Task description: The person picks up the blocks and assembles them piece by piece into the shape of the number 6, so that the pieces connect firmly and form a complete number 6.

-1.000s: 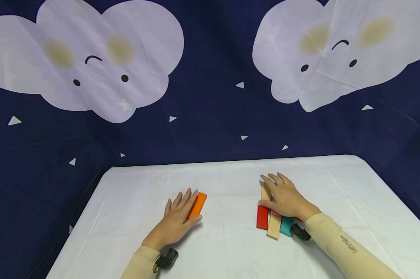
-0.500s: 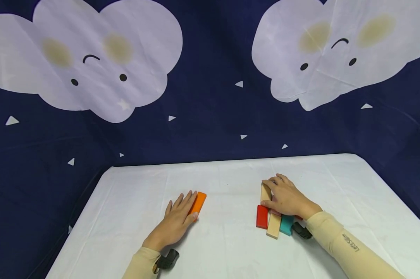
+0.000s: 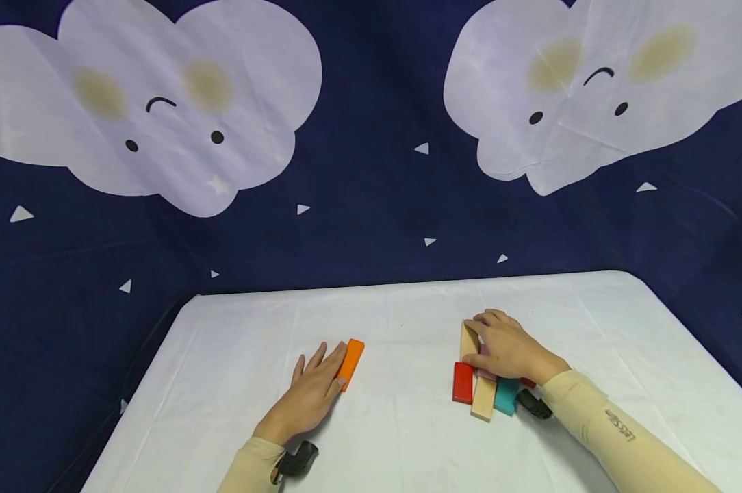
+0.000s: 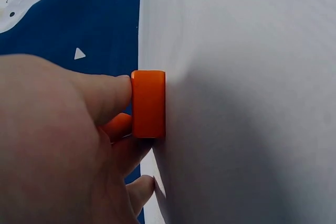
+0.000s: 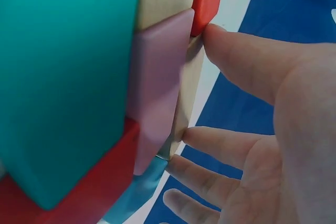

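On the left of the white table lies an orange block (image 3: 350,364). My left hand (image 3: 303,404) pinches it, fingers along its left side and thumb (image 4: 113,95) against its upper edge near the close end. To the right is a cluster of coloured blocks. My right hand (image 3: 509,349) reaches over them and grips a plain wooden block (image 3: 469,342) at the cluster's far left, thumb (image 5: 236,51) at one edge and fingertips at another. Beside it are a red block (image 3: 463,382), a second wooden block (image 3: 484,398), a teal block (image 3: 506,396) and a pink block (image 5: 160,72).
Under the right hand, another red block (image 5: 100,182) and a second teal block (image 5: 139,190) are partly hidden. Behind the white table (image 3: 402,438) hangs a dark blue cloth (image 3: 383,171) with cloud prints. Black wrist cameras sit low beside both wrists.
My left thumb has closed in from the right onto the orange block. The right hand's fingers have drawn in from outstretched to the wooden block. The blocks have hardly moved.
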`<control>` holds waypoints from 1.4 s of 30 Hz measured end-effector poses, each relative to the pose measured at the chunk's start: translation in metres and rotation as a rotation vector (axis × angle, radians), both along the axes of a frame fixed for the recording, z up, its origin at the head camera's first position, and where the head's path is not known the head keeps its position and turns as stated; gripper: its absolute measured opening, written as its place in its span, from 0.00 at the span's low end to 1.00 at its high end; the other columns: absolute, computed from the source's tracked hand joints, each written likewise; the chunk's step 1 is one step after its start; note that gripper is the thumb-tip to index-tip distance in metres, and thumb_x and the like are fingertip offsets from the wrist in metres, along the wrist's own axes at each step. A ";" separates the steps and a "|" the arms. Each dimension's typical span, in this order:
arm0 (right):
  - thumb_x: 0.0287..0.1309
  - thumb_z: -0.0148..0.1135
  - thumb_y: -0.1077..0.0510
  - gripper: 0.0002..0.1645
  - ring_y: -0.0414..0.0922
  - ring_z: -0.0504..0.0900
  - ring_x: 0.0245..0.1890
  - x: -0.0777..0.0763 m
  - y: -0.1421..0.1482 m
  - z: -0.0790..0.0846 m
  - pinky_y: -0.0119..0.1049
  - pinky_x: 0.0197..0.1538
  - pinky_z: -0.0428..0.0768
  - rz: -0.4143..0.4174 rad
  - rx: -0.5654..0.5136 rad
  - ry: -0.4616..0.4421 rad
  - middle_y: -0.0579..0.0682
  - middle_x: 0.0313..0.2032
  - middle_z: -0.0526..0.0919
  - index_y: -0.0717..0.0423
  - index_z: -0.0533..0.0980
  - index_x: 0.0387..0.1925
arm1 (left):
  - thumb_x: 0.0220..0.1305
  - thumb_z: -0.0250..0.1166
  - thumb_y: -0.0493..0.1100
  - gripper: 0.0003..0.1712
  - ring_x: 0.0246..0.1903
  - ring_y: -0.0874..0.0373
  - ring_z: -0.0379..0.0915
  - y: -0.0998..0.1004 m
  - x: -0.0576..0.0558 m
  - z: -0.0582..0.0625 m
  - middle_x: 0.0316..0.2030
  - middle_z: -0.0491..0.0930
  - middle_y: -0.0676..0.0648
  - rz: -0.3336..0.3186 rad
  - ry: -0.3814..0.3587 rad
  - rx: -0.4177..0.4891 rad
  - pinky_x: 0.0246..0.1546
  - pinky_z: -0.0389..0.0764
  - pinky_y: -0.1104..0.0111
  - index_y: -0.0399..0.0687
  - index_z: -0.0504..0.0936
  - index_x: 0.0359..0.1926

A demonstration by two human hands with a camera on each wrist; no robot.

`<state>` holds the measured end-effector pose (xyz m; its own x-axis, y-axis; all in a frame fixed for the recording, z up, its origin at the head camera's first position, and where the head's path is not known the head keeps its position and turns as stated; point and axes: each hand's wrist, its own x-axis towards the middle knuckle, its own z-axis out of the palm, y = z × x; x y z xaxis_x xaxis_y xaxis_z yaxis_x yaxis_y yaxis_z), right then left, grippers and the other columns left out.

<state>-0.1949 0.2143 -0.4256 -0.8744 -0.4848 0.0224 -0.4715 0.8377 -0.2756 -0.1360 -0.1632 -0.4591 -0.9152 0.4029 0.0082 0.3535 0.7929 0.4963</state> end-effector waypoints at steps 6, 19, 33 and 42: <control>0.62 0.66 0.41 0.41 0.69 0.67 0.63 0.000 0.000 0.000 0.69 0.64 0.63 0.001 0.008 -0.018 0.68 0.63 0.72 0.62 0.71 0.68 | 0.80 0.49 0.46 0.32 0.77 0.40 0.41 0.000 0.002 -0.002 0.76 0.56 0.43 0.012 0.003 -0.009 0.71 0.36 0.35 0.38 0.55 0.77; 0.60 0.68 0.39 0.45 0.70 0.66 0.64 -0.005 -0.004 0.002 0.73 0.63 0.59 -0.004 0.002 -0.063 0.68 0.65 0.71 0.64 0.70 0.68 | 0.79 0.50 0.46 0.33 0.77 0.41 0.41 -0.002 0.002 0.000 0.76 0.56 0.43 0.015 0.001 0.006 0.71 0.35 0.35 0.38 0.56 0.77; 0.58 0.70 0.37 0.50 0.68 0.63 0.66 -0.010 -0.009 0.001 0.64 0.57 0.66 -0.024 0.028 -0.075 0.69 0.67 0.67 0.66 0.67 0.70 | 0.79 0.50 0.46 0.33 0.77 0.40 0.41 -0.001 0.002 -0.001 0.76 0.56 0.43 0.004 0.011 0.026 0.71 0.35 0.35 0.38 0.56 0.77; 0.55 0.73 0.40 0.51 0.66 0.66 0.65 -0.015 -0.010 -0.005 0.63 0.60 0.66 -0.035 -0.013 -0.068 0.69 0.65 0.69 0.70 0.67 0.68 | 0.79 0.50 0.46 0.33 0.77 0.41 0.40 -0.001 0.001 -0.003 0.77 0.55 0.43 0.003 0.007 0.024 0.71 0.35 0.35 0.39 0.55 0.77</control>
